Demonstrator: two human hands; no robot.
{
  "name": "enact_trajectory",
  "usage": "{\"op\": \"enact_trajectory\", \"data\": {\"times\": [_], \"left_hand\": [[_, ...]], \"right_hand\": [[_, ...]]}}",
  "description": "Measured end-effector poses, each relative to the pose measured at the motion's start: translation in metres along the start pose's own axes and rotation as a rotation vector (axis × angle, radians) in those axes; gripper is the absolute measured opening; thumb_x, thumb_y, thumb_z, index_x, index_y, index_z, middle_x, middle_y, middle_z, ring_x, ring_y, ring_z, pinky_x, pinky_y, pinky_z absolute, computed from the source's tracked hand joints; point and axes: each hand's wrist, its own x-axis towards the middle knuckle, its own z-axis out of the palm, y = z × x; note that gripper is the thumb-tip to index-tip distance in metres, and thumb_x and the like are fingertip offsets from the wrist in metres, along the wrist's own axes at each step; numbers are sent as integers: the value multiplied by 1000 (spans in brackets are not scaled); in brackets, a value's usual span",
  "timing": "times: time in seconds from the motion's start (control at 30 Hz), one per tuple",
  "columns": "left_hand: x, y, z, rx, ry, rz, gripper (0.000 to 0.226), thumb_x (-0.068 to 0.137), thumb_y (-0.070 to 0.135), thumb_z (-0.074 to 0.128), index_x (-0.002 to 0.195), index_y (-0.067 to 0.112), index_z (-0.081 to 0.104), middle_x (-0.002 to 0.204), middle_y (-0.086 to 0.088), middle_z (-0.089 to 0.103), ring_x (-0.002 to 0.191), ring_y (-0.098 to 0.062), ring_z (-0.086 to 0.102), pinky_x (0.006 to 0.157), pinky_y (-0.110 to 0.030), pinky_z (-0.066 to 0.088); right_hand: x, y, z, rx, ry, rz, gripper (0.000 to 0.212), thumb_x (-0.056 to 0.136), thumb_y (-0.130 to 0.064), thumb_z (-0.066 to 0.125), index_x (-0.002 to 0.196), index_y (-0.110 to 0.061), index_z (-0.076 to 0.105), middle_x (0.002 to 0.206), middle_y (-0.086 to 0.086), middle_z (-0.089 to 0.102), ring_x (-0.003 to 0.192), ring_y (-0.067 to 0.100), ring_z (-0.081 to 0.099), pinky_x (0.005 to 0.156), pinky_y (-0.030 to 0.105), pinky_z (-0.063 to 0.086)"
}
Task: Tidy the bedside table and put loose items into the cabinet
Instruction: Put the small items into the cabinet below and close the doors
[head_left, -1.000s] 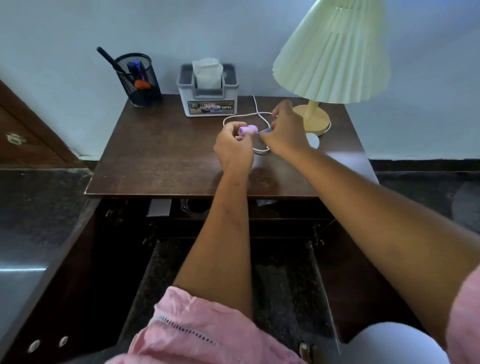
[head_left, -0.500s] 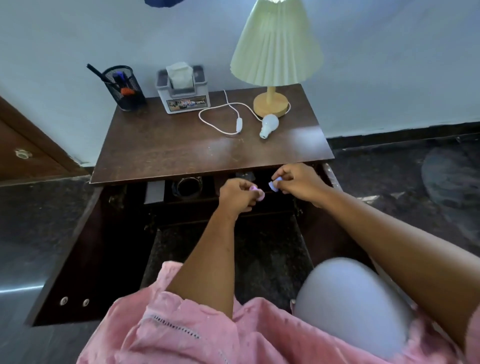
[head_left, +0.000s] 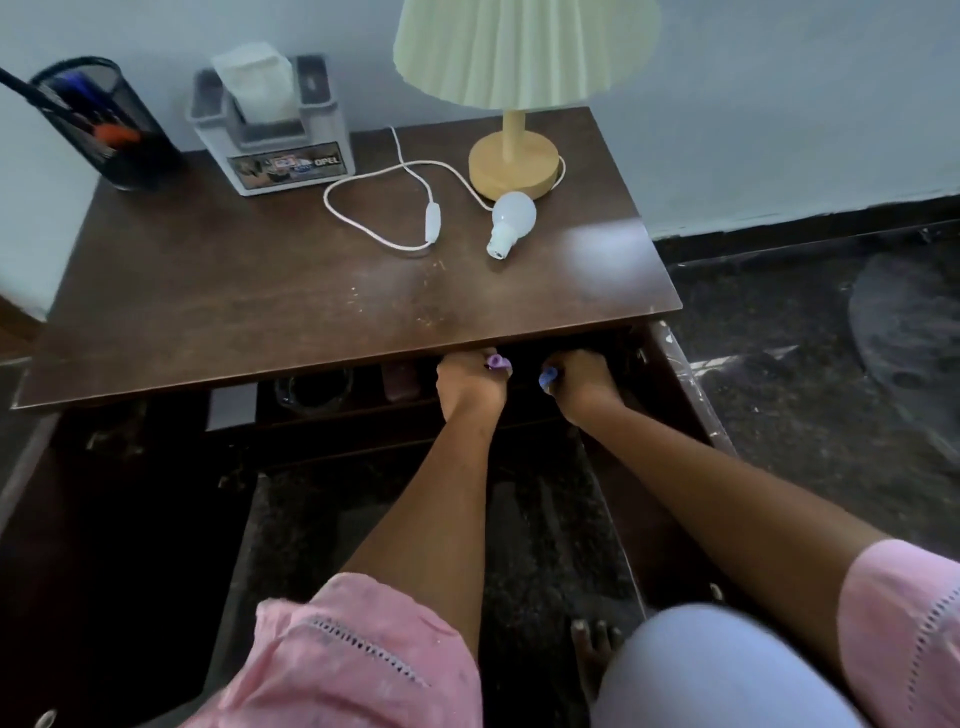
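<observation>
Purple piece (head_left: 497, 362), left hand (head_left: 470, 387), points at blue piece (head_left: 549, 375).

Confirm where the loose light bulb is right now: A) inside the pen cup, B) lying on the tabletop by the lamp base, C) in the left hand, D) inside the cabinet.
B: the light bulb lies on the tabletop by the lamp base; the left hand pinches a purple piece and the right hand a bluish piece, below the table edge.
</observation>
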Motion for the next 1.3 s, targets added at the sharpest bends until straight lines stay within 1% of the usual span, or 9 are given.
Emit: {"op": "enact_trajectory", "data": {"times": [0.1,0.27,0.47,0.63,0.83,0.93,1.03,1.13,1.3], "left_hand": [[14,-5,9,67,-39,12,15,83,17,64,91,7,70,102,-11,69,99,-27,64,77,-28,48],[25,-15,24,154,-68,110,17,88,18,59,97,7,68,106,-15,67,103,-32,62,84,-33,50],[40,-12,29,132,-76,174,25,89,15,57,110,4,63,119,-14,62,114,-30,55,95,-32,43],[40,-12,38,131,-121,170,22,86,11,56,105,1,63,111,-14,64,108,-30,58,90,-34,47],[42,-14,48,90,-155,230,15,84,7,52,91,16,62,102,-17,62,99,-34,59,91,-44,52],[42,-16,45,-24,-134,253,11,85,7,54,87,18,53,90,-2,56,86,-15,52,73,-26,51],[45,-17,44,-131,-138,208,16,84,1,54,86,17,52,81,2,54,78,-12,52,66,-24,50],[44,-13,43,-131,-140,140,15,83,1,58,94,10,55,92,-8,58,87,-16,53,65,-23,46],[33,-16,13,361,-194,114,44,85,23,67,126,14,54,131,-4,56,123,-20,51,96,-21,37]], "right_hand": [[22,9,9,23,53,1,22,91,-4,49,102,-5,68,108,18,67,103,33,63,81,33,49],[42,21,21,52,54,-73,40,90,-3,50,130,-3,51,132,20,52,125,36,47,105,39,39],[52,31,23,109,58,-24,23,88,-8,51,108,-2,61,117,19,59,114,31,54,97,36,42],[51,31,18,109,37,-37,26,90,-7,51,115,-2,58,121,20,57,117,32,51,99,37,41],[48,27,11,162,70,-18,32,91,-4,45,122,1,51,127,22,51,123,33,46,105,42,37],[45,25,10,200,61,27,22,92,-2,44,112,3,51,118,21,52,113,31,49,96,36,37],[41,20,6,218,78,24,18,93,-2,44,110,3,51,120,22,52,116,31,48,99,37,36],[31,15,0,166,109,14,18,96,-6,44,110,2,53,122,24,53,119,35,48,99,36,35],[0,0,-16,58,75,75,28,97,-5,39,123,0,48,125,21,54,119,33,51,98,36,39]]}}
